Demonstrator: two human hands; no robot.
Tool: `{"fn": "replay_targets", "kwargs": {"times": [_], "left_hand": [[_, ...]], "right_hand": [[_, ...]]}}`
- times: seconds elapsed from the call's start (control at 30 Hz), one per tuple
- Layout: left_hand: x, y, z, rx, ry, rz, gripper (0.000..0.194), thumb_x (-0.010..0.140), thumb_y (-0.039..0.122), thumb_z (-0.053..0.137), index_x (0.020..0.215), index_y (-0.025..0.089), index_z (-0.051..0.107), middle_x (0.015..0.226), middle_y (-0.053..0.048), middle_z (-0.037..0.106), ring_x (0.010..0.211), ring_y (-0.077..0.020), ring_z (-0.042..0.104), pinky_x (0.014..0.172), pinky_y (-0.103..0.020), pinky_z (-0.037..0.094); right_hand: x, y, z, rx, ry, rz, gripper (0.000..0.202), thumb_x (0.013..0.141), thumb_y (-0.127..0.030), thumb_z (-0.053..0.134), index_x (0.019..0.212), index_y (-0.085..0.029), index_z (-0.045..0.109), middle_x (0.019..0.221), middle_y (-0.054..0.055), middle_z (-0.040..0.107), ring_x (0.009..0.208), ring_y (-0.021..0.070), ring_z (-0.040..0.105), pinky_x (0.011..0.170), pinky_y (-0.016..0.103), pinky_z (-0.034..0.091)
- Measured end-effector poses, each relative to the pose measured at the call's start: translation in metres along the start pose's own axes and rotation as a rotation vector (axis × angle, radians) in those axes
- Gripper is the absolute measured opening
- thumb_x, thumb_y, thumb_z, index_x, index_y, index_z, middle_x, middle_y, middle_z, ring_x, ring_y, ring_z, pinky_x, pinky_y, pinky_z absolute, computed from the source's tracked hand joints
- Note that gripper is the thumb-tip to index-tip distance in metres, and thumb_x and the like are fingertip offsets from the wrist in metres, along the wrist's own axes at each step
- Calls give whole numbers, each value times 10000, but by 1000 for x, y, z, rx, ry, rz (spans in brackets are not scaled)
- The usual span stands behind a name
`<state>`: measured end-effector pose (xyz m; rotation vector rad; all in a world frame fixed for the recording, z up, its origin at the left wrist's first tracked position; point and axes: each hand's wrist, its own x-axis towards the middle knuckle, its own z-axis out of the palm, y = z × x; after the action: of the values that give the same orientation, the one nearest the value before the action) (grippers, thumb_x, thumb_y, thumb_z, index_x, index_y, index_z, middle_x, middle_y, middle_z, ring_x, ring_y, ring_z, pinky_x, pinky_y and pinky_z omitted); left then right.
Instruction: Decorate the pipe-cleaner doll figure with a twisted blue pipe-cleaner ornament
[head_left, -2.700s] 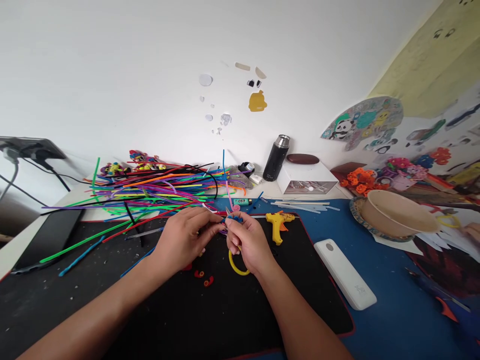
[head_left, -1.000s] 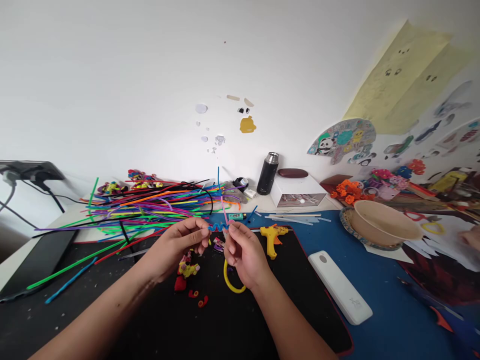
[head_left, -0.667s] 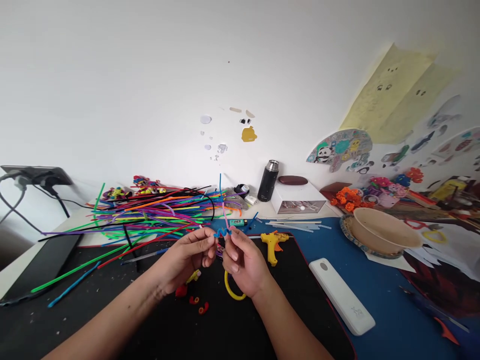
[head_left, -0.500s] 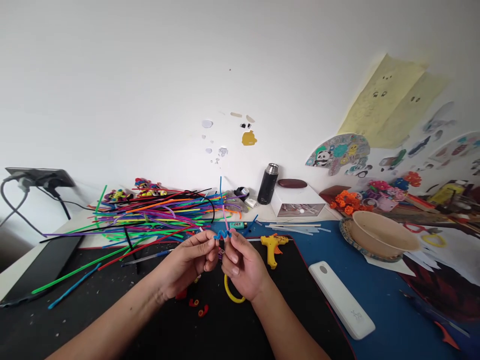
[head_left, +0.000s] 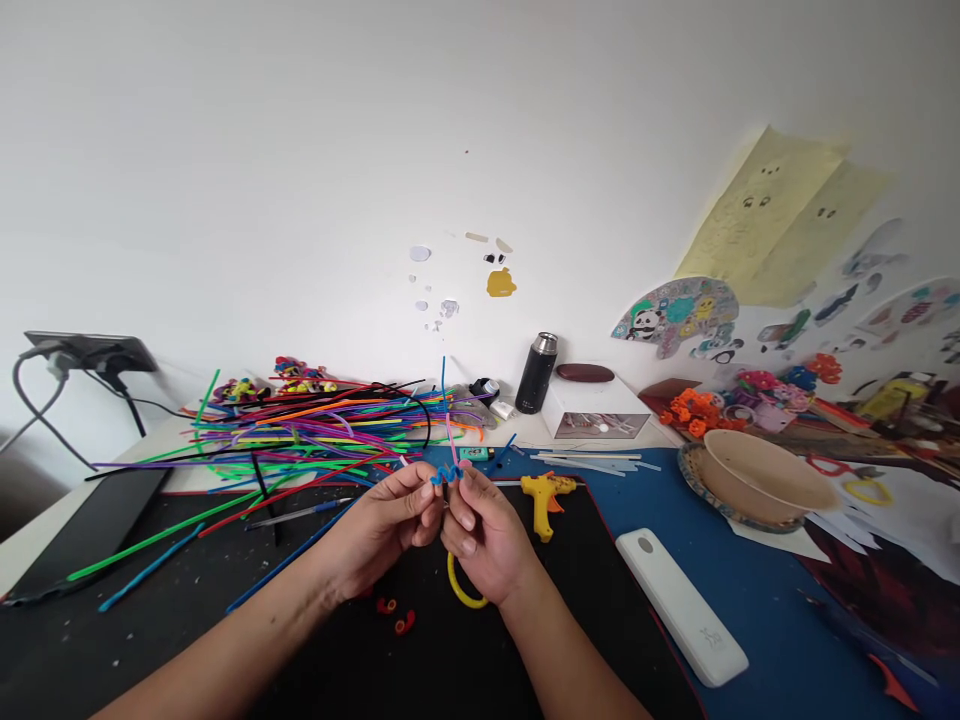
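A curled blue pipe cleaner spans between the left hand and right hand, both pinching its ends.

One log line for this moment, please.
left hand: pinches blue coil | right hand: pinches other end | nearby: glue gun, yellow ring

A glue gun lies on the black mat; a flask and, apparently, a bowl stand behind.
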<state>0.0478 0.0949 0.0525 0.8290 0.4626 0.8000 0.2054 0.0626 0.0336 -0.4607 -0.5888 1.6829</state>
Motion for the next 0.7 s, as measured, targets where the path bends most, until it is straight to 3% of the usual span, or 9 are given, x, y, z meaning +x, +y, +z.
{"fn": "replay_targets", "kwargs": {"times": [0.7], "left_hand": [[0,2,-1,65,38,53,332,791,396,928,872,166,702,621,13,607,549,-108,503,573,-241,319]], "right_hand": [[-2,-3,3,-39,7,-19,408,796,-446,931,845,-200,610,516,-115,493,363,40,364,415,206,226]]}}
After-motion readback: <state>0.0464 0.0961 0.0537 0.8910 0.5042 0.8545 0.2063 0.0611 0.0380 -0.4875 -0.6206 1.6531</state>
